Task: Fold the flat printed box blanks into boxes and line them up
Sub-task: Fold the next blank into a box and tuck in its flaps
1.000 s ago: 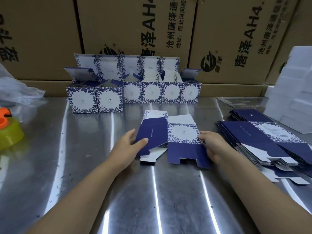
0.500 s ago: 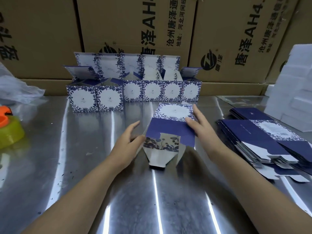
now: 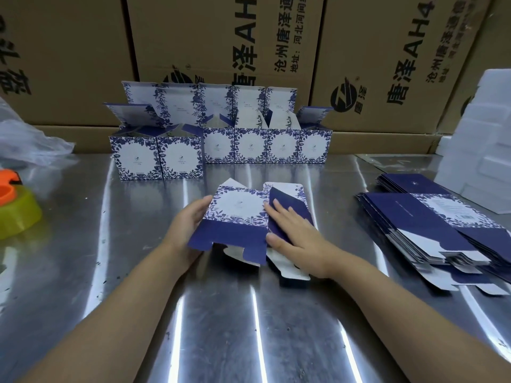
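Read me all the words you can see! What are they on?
"唐泽AH4": right brown carton.
"沧州唐泽通", cut off: middle brown carton.
"地址:河北河间", cut off: same carton.
"唐泽": beside the round logo.
Left carton: letters cut off.
Print on folded boxes and flat blanks: too small to read.

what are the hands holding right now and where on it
The left hand grips the half-opened box blank by its left edge. The right hand presses flat on its dark blue right panel and does not grip it.
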